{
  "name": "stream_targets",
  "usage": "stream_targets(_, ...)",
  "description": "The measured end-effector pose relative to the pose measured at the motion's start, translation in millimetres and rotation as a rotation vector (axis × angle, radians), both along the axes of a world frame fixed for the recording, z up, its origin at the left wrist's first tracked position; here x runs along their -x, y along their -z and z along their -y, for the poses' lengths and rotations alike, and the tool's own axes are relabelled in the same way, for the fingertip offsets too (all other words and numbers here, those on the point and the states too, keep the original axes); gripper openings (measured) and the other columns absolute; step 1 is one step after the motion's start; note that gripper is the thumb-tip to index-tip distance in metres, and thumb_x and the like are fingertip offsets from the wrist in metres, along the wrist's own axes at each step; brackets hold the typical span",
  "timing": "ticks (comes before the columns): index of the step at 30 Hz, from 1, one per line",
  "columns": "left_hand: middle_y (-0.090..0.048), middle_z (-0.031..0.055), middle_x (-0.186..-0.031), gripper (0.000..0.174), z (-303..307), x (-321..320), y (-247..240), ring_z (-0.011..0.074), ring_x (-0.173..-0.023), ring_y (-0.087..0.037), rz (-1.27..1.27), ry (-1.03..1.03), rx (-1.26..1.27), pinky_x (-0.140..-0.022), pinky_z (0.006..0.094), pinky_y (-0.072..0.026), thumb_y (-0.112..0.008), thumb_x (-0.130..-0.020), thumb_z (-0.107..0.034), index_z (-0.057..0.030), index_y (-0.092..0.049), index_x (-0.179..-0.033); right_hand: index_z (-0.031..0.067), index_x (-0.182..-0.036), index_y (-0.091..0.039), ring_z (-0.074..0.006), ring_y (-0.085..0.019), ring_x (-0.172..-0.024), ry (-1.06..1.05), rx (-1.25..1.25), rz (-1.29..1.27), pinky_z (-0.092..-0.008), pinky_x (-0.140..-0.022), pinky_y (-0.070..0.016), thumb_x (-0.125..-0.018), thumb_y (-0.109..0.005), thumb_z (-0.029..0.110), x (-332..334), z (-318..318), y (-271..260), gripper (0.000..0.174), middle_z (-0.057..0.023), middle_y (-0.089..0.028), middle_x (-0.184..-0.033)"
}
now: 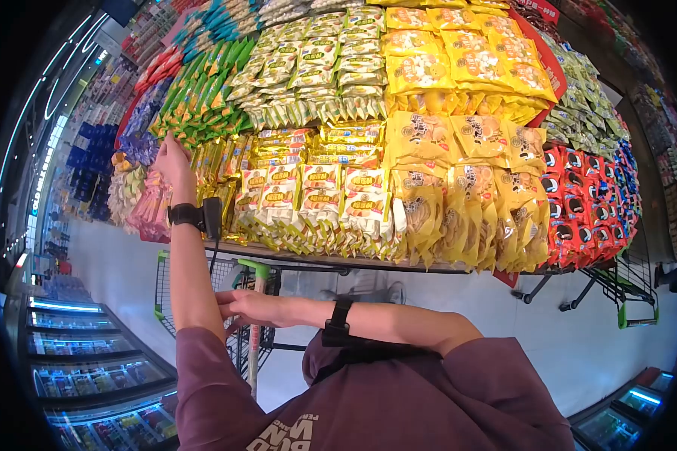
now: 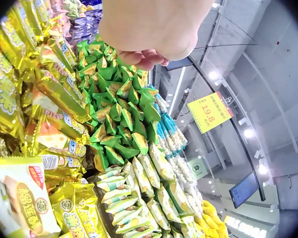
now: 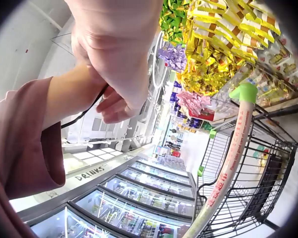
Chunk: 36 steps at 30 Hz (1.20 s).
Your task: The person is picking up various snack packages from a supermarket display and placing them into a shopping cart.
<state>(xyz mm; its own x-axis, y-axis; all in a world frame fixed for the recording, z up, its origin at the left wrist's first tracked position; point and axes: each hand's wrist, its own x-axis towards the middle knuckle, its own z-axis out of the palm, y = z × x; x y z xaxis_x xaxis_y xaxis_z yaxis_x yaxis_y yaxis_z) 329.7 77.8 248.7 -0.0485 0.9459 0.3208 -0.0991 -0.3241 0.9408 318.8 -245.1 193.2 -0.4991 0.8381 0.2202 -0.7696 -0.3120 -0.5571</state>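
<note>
At the far left of the snack display, my left hand (image 1: 174,167) reaches over the edge between green packs (image 1: 207,94) and gold-wrapped packs (image 1: 222,161). In the left wrist view its fingers (image 2: 144,57) bend under the palm, above the green packs (image 2: 116,106); I cannot tell whether they hold a pack. Close against the left forearm is my right hand (image 1: 252,307), its fingers loosely bent and partly spread. A black cord (image 3: 84,113) from the left wrist device (image 1: 212,218) passes behind this hand in the right wrist view.
White-and-yellow packs (image 1: 320,199), yellow biscuit bags (image 1: 466,143) and red packs (image 1: 587,203) fill the display. A shopping cart with a pale handle (image 3: 228,163) stands below. Pink packs (image 3: 193,102) hang at the display's corner. Lit drinks coolers (image 3: 139,198) line the aisle.
</note>
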Motion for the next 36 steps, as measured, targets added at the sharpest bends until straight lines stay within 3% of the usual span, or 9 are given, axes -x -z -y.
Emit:
stream_targets(3,-0.043,-0.0021,-0.050,0.033,2.6,-6.2,8.3,0.0080,-0.039,-0.038,0.000,-0.056,0.011,-0.039,0.0254,-0.0287,-0.060,-0.090,-0.025,-0.0073,-0.051,-0.064,0.0058,-0.124,-0.050,-0.0139,-0.060,-0.094,0.063,0.043,-0.088,-0.0331,-0.087,-0.0477,-0.099,-0.047,0.023,4.1,-7.3,-11.0,0.030,-0.0038,-0.061,-0.108)
stream_targets(14,-0.048,-0.0009,-0.051,0.040,41.3,-23.6,-9.8,0.0051,-0.046,-0.037,-0.658,-0.008,-0.396,-0.046,0.0266,-0.0295,-0.060,-0.091,-0.030,0.0004,-0.057,-0.064,0.0033,-0.106,-0.054,-0.0143,-0.061,-0.086,-0.037,-0.082,0.052,-0.0298,-0.084,-0.0481,-0.102,-0.043,0.028,-24.8,3.8,-9.6,0.027,-0.0058,-0.064,-0.096)
stream_targets(16,-0.048,-0.0016,-0.052,0.038,69.5,-31.1,-24.2,0.0054,-0.044,-0.041,-0.453,0.110,-0.294,-0.044,0.0240,-0.0287,-0.060,-0.093,-0.029,-0.0019,-0.057,-0.066,0.0028,-0.108,-0.055,-0.0144,-0.062,-0.086,-0.024,-0.166,0.176,-0.0295,-0.084,-0.0482,-0.102,-0.043,0.029,-27.2,4.3,-4.7,0.030,-0.0062,-0.065,-0.098)
stream_targets(21,-0.051,0.0008,-0.055,0.035,125.3,-47.7,-40.8,0.0090,-0.044,-0.048,-0.080,0.267,-0.192,-0.042,0.0232,-0.0325,-0.061,-0.093,-0.029,-0.0052,-0.057,-0.068,-0.0004,-0.084,-0.068,-0.0167,-0.066,-0.074,0.061,-0.249,0.466,-0.0299,-0.073,-0.0524,-0.102,-0.032,0.047,-38.2,7.5,32.3,0.062,-0.0090,-0.069,-0.079)
stream_targets(24,-0.053,0.0018,-0.058,0.035,165.7,-52.6,-38.5,0.0091,-0.046,-0.050,-0.072,0.319,-0.155,-0.043,0.0223,-0.0344,-0.061,-0.093,-0.027,-0.0045,-0.056,-0.068,-0.0031,-0.088,-0.068,-0.0198,-0.067,-0.074,0.026,-0.134,0.964,-0.0343,-0.073,-0.0526,-0.102,-0.030,0.048,-68.9,22.9,17.8,0.065,-0.0094,-0.070,-0.078)
stream_targets(25,-0.054,0.0014,-0.058,0.034,173.6,-53.1,-32.5,0.0084,-0.046,-0.050,-0.109,0.372,-0.139,-0.044,0.0219,-0.0349,-0.061,-0.094,-0.027,-0.0039,-0.057,-0.069,-0.0044,-0.085,-0.066,-0.0273,-0.067,-0.067,0.154,-0.248,1.105,-0.0393,-0.066,-0.0516,-0.101,-0.038,0.042,-77.3,29.7,15.7,0.057,-0.0145,-0.067,-0.071)
stream_targets(28,-0.055,0.0003,-0.060,0.032,200.3,-57.7,-19.9,0.0067,-0.049,-0.051,-0.265,0.532,-0.070,-0.045,0.0207,-0.0356,-0.060,-0.095,-0.025,-0.0030,-0.059,-0.071,-0.0013,-0.083,-0.065,-0.0330,-0.064,-0.064,0.324,-0.448,1.472,-0.0420,-0.064,-0.0498,-0.098,-0.045,0.037,-112.9,57.1,-20.7,0.045,-0.0173,-0.063,-0.065)
stream_targets(32,-0.063,0.0033,-0.066,0.027,227.6,-69.7,5.0,0.0080,-0.055,-0.058,-0.467,0.608,-0.072,-0.051,0.0221,-0.0431,-0.060,-0.094,-0.023,-0.0004,-0.065,-0.079,0.0034,-0.087,-0.062,-0.0331,-0.063,-0.067,0.859,-0.542,1.475,-0.0417,-0.063,-0.0494,-0.091,-0.059,0.026,-145.5,83.6,-38.6,0.023,-0.0162,-0.063,-0.070)
stream_targets(36,-0.068,0.0059,-0.071,0.024,244.0,-84.8,26.9,0.0086,-0.058,-0.060,-0.550,0.664,-0.188,-0.054,0.0226,-0.0457,-0.061,-0.092,-0.021,0.0008,-0.067,-0.086,0.0029,-0.091,-0.059,-0.0334,-0.062,-0.077,1.211,-0.270,1.647,-0.0419,-0.067,-0.0490,-0.085,-0.064,0.019,-194.1,79.9,-53.6,0.017,-0.0173,-0.062,-0.081)
